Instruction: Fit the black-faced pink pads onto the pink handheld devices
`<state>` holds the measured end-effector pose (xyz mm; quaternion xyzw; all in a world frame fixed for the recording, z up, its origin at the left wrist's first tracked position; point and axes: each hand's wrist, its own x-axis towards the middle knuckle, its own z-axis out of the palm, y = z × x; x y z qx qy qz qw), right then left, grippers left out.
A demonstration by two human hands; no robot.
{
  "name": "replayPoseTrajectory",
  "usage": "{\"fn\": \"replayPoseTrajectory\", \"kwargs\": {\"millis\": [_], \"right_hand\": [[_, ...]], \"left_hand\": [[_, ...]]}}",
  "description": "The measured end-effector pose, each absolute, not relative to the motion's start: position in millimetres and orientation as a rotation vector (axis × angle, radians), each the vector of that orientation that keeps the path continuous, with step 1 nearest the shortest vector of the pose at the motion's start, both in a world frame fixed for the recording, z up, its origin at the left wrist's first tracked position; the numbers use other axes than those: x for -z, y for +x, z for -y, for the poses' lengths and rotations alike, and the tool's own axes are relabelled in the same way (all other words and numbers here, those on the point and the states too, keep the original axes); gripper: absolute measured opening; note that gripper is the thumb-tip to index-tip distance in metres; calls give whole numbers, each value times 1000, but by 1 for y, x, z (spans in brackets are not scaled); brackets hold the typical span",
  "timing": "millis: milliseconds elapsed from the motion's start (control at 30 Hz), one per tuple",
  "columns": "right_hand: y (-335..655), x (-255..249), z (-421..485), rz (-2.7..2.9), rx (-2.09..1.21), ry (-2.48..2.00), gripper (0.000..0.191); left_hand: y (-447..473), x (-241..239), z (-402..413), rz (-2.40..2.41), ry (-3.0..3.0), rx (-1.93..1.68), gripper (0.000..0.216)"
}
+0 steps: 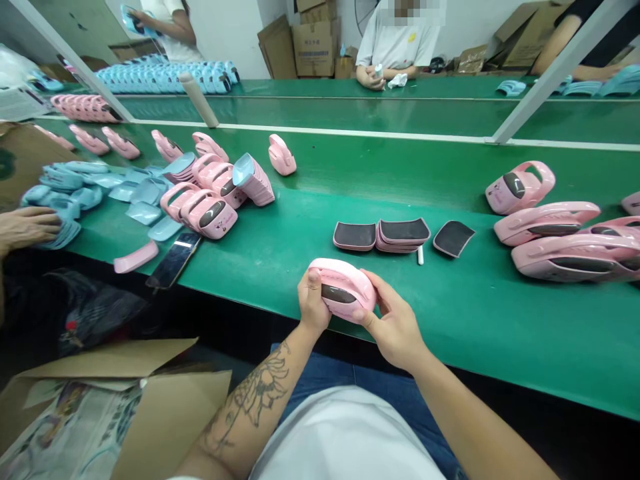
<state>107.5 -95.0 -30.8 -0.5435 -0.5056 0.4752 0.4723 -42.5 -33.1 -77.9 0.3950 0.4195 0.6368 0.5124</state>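
Note:
Between my two hands is a pink plastic housing (345, 283) with an arched handle and a dark oval window, held just over the table's front edge. My left hand (314, 303) grips its left end, thumb on top. At the right end, my right hand (393, 320) pinches it between thumb and fingers. Just beyond lie curved pink panels with dark faces: a single one (355, 236), a stack (403, 233) to its right, and a loose panel (453, 239) farther right. A small white stick (421, 255) lies by the stack.
Similar pink housings stand to the right (555, 223) and left (210, 213). Light-blue curved panels (145, 193) and a phone (175, 260) lie left, near another person's hand (30, 228). An open cardboard box (170, 420) is below. A white frame post (555, 73) rises behind.

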Motion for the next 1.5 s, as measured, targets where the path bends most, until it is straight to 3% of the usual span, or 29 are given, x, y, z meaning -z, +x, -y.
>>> {"fn": "replayPoseTrajectory", "kwargs": {"millis": [100, 233, 400, 533, 700, 867, 1233, 1433, 1500], "right_hand": [[127, 30, 96, 1323, -1174, -1314, 77], [154, 17, 99, 1497, -1087, -1398, 74], [157, 19, 99, 1687, -928, -1348, 66], [146, 40, 105, 1723, -798, -1190, 65], [134, 55, 115, 1528, -919, -1168, 75], [120, 49, 116, 1329, -1001, -1138, 67], [122, 40, 116, 1216, -1179, -1138, 65], [137, 41, 117, 1272, -1131, -1162, 66], [151, 43, 119, 1356, -1027, -1178, 59]], "left_hand": [[-55, 70, 34, -921, 1235, -1411, 69], [-81, 39, 36, -833, 1844, -1183, 90], [-89, 2, 39, -814, 2106, -698, 76], [-83, 0, 44, -839, 2103, -706, 77], [-77, 6, 48, -846, 1968, -755, 82], [-70, 10, 52, -899, 1904, -908, 61], [-80, 20, 46, -872, 1923, -830, 68], [-84, 20, 39, -785, 1852, -751, 101], [-84, 27, 41, -807, 1835, -716, 101]]}}
